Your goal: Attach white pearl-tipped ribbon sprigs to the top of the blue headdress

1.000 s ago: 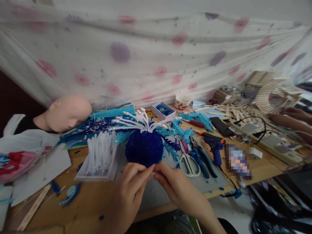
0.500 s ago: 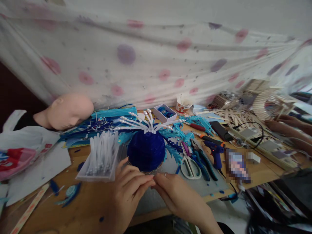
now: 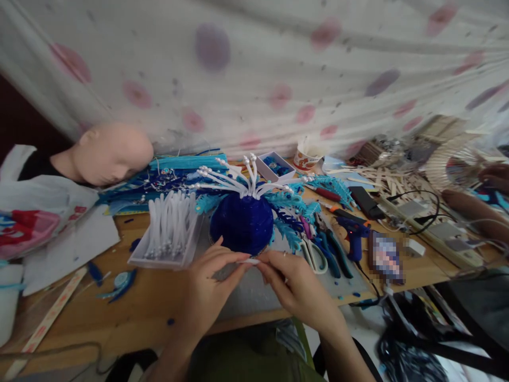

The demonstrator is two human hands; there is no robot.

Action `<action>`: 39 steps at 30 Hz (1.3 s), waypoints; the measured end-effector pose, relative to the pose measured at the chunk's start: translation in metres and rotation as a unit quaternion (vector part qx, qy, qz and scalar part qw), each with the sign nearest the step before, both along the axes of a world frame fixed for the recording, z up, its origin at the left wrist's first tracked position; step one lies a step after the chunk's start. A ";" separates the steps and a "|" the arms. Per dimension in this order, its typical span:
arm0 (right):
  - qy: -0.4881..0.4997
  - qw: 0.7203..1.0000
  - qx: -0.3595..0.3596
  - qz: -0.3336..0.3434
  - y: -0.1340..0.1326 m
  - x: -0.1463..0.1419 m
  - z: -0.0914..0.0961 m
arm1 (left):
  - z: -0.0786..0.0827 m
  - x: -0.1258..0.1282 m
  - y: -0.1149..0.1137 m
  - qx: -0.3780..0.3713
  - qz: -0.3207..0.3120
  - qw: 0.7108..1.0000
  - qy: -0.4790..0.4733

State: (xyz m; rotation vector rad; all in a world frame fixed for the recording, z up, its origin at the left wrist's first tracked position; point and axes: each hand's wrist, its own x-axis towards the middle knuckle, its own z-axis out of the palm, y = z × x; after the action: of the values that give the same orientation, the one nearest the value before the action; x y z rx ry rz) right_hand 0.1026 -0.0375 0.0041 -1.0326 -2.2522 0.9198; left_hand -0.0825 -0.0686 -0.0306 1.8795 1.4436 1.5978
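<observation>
Left hand (image 3: 214, 273): finger and thumb pinched on white strip (image 3: 249, 261). Right hand (image 3: 292, 276): likewise, opposite end. Strip: between both hands. Dome (image 3: 242, 223): just beyond them.

The dome (image 3: 240, 225) is deep blue, its stalks (image 3: 253, 183) white, the pale curtain (image 3: 254, 63) spotted pink and purple.

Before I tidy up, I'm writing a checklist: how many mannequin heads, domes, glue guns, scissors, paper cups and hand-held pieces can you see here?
Mannequin head: 1
Blue dome: 1
Glue gun: 1
Scissors: 1 pair
Cup: 1
White piece, between left hand and right hand: 1
Total: 6
</observation>
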 end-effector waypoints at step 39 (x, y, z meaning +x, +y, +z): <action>-0.092 0.993 -0.016 -0.073 0.002 0.008 -0.004 | 0.006 0.015 0.010 0.184 -0.017 0.915 0.359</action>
State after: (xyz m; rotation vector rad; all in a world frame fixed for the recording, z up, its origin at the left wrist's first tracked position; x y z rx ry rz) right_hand 0.1104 -0.0360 0.0005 -1.3258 -2.2790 0.8313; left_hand -0.0676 -0.0589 -0.0249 2.9075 1.3884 1.2722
